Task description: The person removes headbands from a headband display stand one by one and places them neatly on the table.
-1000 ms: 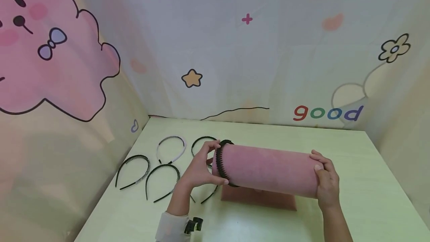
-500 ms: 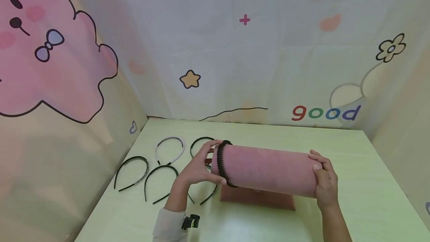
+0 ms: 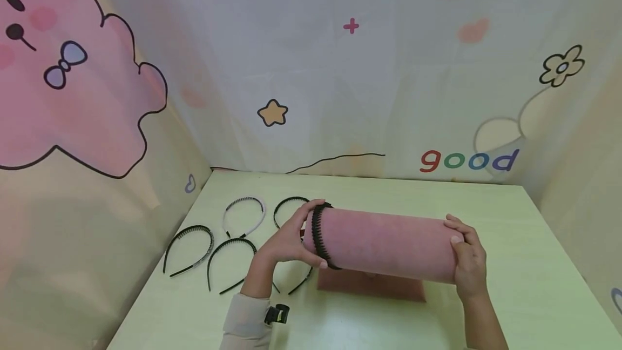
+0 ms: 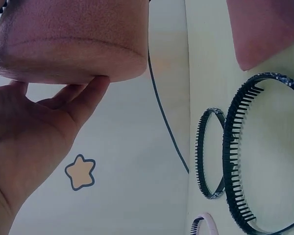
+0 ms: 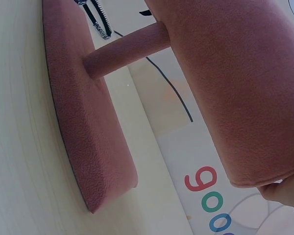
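Observation:
A pink plush headband stand has a thick horizontal roll (image 3: 389,244), a thin post (image 5: 130,49) and a flat base (image 3: 374,290) standing on the table. Round the roll's left end sits a black toothed headband (image 3: 317,234). My left hand (image 3: 286,242) holds this headband, thumb at the front and fingers at the back. In the left wrist view, one fingertip (image 4: 102,83) touches the roll's end; other fingers are partly hidden behind it. My right hand (image 3: 471,266) grips the roll's right end, thumb in front; the right wrist view shows only a bit of it.
Several headbands lie left on the pale table (image 3: 525,263): a lilac-and-black one (image 3: 264,210), a dark one (image 3: 195,227) at far left, another (image 3: 238,240) nearer, and one (image 3: 291,199) behind my left hand. A printed curtain (image 3: 311,69) hangs behind the table.
The black headband and my left fingers have slid slightly right along the roll. My right hand keeps its hold; the head view has shifted a little.

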Action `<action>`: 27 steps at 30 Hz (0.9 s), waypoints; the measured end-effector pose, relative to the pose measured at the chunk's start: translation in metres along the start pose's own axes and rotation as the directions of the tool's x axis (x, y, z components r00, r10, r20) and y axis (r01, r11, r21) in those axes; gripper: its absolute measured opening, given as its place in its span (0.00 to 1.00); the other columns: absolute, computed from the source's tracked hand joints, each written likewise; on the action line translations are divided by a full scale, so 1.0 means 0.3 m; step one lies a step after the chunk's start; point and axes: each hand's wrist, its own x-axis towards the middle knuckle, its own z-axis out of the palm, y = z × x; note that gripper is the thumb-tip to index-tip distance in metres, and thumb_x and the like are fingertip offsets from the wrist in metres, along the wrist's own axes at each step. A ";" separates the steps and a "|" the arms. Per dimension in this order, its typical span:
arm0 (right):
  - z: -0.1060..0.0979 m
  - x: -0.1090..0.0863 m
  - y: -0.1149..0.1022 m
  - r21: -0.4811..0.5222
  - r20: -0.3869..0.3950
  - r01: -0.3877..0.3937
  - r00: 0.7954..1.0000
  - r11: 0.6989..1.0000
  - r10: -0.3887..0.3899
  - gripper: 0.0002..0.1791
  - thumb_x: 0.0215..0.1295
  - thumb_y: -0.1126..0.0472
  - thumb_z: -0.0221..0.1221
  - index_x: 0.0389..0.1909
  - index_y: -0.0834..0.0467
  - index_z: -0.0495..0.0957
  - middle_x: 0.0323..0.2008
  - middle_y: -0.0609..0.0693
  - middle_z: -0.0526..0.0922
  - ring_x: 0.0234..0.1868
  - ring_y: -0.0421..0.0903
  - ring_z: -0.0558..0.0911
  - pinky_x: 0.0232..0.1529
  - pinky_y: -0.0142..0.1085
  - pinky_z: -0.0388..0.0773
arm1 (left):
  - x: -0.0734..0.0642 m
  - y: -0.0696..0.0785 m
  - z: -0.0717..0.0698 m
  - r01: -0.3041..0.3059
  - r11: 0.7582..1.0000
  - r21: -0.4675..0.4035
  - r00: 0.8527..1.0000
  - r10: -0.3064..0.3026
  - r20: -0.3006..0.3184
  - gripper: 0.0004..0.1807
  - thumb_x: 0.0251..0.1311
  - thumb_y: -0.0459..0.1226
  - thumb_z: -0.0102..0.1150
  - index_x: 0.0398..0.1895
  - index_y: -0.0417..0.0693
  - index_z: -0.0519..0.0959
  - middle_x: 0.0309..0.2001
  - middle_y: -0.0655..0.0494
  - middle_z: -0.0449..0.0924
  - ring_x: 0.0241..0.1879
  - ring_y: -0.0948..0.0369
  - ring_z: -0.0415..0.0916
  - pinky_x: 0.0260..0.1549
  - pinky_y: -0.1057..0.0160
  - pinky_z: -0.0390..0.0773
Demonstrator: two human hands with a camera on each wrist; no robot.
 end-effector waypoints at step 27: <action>0.000 -0.001 -0.005 -0.013 0.002 -0.028 1.000 1.000 0.028 0.16 0.69 0.65 0.40 0.49 0.69 0.70 0.58 0.53 0.70 0.62 0.45 0.63 0.58 0.37 0.51 | -0.025 -0.037 0.015 -0.115 0.990 -0.078 0.992 0.109 -0.069 0.59 0.30 0.27 0.74 0.64 0.38 0.42 0.71 0.49 0.43 0.60 0.55 0.57 0.50 0.51 0.67</action>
